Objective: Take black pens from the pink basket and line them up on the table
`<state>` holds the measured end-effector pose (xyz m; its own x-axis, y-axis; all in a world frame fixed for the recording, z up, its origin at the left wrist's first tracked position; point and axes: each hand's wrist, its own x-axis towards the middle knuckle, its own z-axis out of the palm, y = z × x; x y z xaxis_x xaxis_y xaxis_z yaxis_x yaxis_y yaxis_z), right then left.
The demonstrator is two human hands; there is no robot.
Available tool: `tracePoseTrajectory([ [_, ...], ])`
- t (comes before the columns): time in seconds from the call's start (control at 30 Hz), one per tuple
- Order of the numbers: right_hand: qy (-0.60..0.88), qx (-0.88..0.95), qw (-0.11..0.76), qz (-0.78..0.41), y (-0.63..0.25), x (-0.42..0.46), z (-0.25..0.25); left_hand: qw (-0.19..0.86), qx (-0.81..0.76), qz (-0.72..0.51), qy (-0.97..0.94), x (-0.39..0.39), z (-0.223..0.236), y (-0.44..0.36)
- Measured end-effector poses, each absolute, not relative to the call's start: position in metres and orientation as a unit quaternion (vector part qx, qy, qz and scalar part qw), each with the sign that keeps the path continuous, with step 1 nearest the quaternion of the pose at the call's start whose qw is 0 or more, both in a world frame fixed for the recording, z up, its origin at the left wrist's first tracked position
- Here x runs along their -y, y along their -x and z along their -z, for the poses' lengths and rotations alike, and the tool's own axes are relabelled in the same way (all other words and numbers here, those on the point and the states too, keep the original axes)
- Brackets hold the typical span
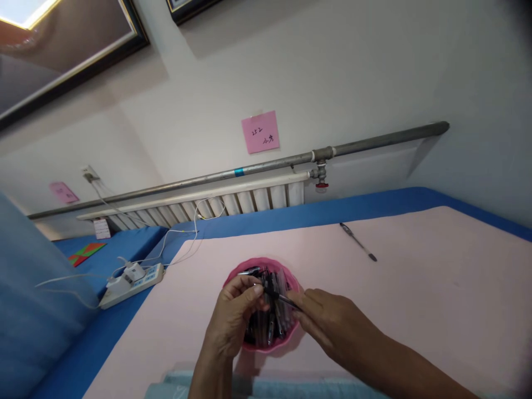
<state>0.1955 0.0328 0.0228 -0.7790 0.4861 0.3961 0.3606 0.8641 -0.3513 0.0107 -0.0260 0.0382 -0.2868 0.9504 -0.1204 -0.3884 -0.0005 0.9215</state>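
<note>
A pink bowl [291,280] full of several dark pens sits on the pink table sheet [415,293] near me. Both hands hover over the bowl. My left hand [236,316] is closed, its fingertips pinching the near end of a black pen [277,296]. My right hand [324,321] is closed too, pinching the other end of the same pen. The pen lies nearly level between the two hands, just above the pile. Much of the bowl is hidden by my hands.
A single pen [358,242] lies on the sheet, far right of the bowl. A white power strip [133,284] with chargers and cables rests on the blue cloth at left. A radiator [216,205] and a pipe [374,141] run along the wall behind.
</note>
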Motion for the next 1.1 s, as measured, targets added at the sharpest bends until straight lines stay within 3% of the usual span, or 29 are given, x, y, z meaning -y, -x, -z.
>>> tracePoseTrajectory([
  [0.3, 0.250, 0.915, 0.288, -0.131, -0.193, -0.024, -0.017, 0.531, -0.451, -0.678, -0.236, 0.021, -0.039, -0.026],
  [0.53, 0.346, 0.732, 0.279, -0.516, -0.186, -0.021, -0.035, 0.533, -0.436, -0.693, -0.213, 0.019, -0.039, -0.030],
  [0.63, 0.341, 0.686, 0.254, -0.590, -0.185, -0.021, -0.040, 0.535, -0.435, -0.693, -0.212, 0.018, -0.037, -0.030],
  [0.7, 0.336, 0.706, 0.266, -0.565, -0.185, -0.021, -0.038, 0.536, -0.438, -0.690, -0.213, 0.017, -0.036, -0.030],
  [0.87, 0.324, 0.817, 0.318, -0.355, -0.189, -0.023, -0.029, 0.530, -0.450, -0.689, -0.203, 0.017, -0.036, -0.029],
  [1.1, 0.304, 0.844, 0.297, -0.327, -0.191, -0.024, -0.026, 0.525, -0.454, -0.696, -0.186, 0.018, -0.038, -0.025],
])
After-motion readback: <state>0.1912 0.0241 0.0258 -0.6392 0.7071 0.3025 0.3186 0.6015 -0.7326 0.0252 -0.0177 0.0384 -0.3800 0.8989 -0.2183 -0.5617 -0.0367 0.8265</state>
